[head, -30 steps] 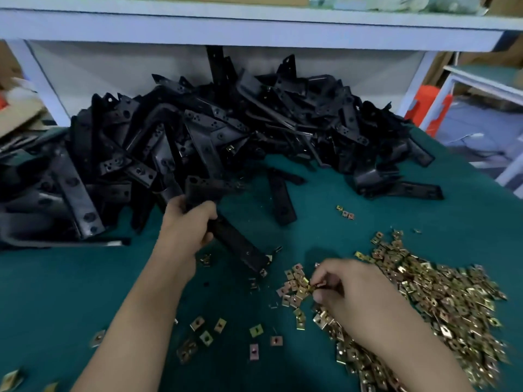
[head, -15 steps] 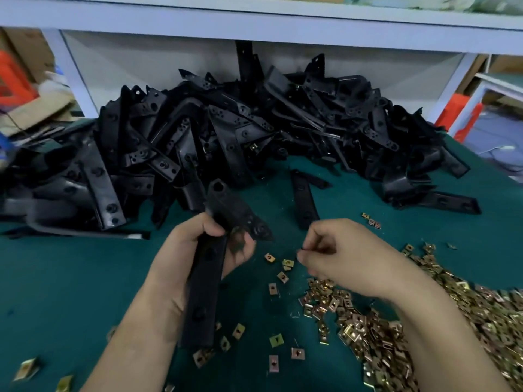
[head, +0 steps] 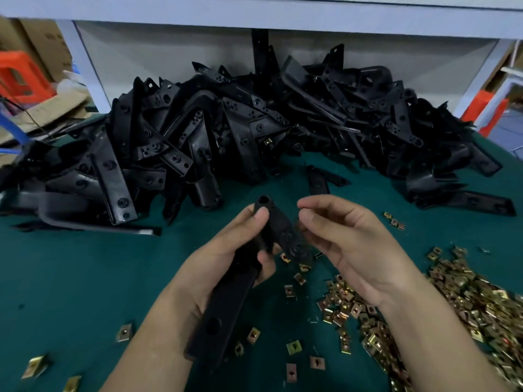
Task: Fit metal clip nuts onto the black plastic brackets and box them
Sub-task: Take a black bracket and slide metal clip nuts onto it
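My left hand (head: 226,258) grips a long black plastic bracket (head: 223,315) near its bend, with the holed upper end (head: 264,200) sticking up above my thumb. My right hand (head: 353,244) hovers just right of that end. Its thumb and forefinger pinch a small clip nut that is almost wholly hidden by the fingertips. A big heap of black brackets (head: 226,131) lies across the back of the green table (head: 70,278). A heap of brass-coloured clip nuts (head: 467,301) spreads under and to the right of my right wrist.
Loose clip nuts (head: 294,348) lie scattered on the green cloth near me, and a few more (head: 394,222) to the right. A white shelf frame (head: 254,12) spans the back. Cardboard boxes (head: 42,38) and an orange stool (head: 19,75) stand at the left.
My left hand lifted the bracket off the table and turned it upright toward me. My right hand left the clip nut heap and rose to the bracket's upper end.
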Motion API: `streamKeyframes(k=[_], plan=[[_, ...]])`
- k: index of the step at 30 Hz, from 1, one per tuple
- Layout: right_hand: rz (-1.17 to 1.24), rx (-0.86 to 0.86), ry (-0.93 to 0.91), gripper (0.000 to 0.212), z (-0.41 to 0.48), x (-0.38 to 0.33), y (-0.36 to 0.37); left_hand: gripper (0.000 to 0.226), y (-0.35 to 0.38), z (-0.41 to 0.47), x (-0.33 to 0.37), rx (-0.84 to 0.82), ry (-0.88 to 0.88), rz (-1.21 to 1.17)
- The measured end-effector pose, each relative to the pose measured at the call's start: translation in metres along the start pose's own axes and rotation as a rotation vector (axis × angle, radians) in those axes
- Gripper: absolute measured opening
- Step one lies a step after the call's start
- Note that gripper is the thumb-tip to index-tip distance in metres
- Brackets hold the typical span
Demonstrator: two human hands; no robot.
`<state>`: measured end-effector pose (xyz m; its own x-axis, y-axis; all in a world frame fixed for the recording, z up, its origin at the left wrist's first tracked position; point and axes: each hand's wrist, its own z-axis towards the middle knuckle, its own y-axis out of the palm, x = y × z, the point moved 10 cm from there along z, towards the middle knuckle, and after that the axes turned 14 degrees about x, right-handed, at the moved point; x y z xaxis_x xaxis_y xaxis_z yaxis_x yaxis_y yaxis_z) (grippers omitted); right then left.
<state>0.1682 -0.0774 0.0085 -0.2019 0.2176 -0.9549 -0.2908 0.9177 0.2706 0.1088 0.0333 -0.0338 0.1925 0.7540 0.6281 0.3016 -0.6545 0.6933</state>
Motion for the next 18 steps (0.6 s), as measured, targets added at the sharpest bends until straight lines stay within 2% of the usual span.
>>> streamKeyframes(k=[4,10,14,18], plan=[[0.005,-0.011,-0.007,0.024,-0.002,0.001,0.002,0.026,0.009,-0.002,0.003,-0.068,0.118,0.202],[-0.061,0.023,-0.030,0.023,-0.002,0.001,0.000,0.024,0.011,0.000,0.004,-0.100,0.135,0.167],[-0.002,0.058,0.005,0.016,-0.001,0.005,0.000,0.028,0.012,0.000,0.003,-0.135,0.145,0.160],[0.009,0.041,0.007,0.018,-0.003,0.005,0.004,0.025,0.013,0.000,0.003,-0.152,0.169,0.179]])
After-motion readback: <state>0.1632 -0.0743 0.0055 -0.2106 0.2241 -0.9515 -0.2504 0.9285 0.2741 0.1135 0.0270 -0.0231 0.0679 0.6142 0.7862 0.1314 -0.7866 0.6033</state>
